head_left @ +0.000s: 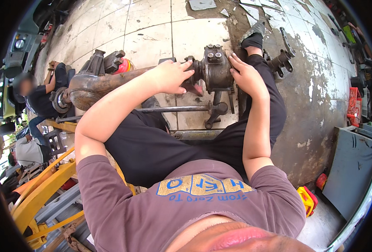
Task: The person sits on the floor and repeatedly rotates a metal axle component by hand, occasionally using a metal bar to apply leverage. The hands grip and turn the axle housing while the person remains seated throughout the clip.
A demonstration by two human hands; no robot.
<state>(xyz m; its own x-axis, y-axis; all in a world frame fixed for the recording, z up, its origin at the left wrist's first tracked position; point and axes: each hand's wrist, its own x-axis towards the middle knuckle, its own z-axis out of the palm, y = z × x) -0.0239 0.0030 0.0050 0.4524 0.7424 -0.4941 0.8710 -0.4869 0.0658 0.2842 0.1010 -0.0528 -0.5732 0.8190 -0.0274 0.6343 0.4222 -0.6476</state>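
A long rusty axle housing (114,84) lies across in front of me, with its rounded bulge toward the left. At its right end stands a dark, greasy metal hub (218,72) with several bolts on a block on top. My left hand (173,77) rests over the flange (191,67) just left of the hub, fingers stretched out and spread. My right hand (248,77) lies with extended fingers against the hub's right side. Below the hub, a steel rod (173,109) runs to a ball-jointed arm (218,110). The undersides of both hands are hidden.
Further right is a dark bracketed metal part (281,63) beside my outstretched leg. Broken tiles (202,4) lie at the far side. At left are a seated person (43,98), another bent person (29,152) and yellow metal bars (47,189). A grey cabinet (349,168) and red crate (354,105) stand right.
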